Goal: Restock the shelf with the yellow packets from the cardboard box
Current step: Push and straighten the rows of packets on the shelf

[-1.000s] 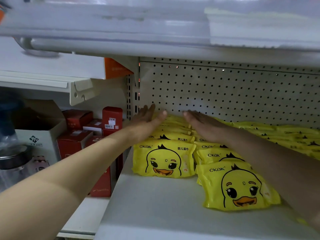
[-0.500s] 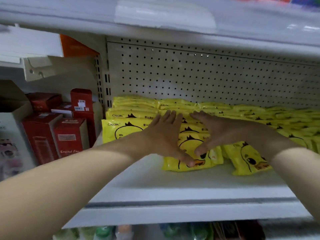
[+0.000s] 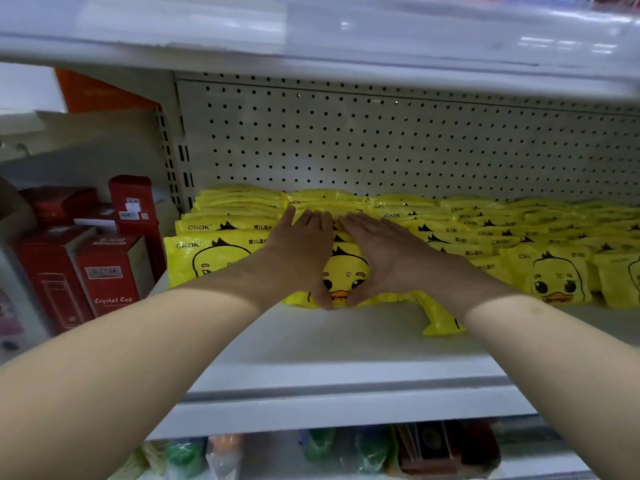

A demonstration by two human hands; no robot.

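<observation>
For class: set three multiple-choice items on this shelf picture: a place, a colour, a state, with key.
1. Relative to the yellow packets, the red boxes stand: A right B left C on top
2. The duck's beak is: A orange B blue C green
3. The left hand and right hand are: A fisted B hanging idle C flat on the front packet
Key: B, the boxes fill the bay to the left. A, orange shows below the eyes. C, straight fingers lie over it.
</observation>
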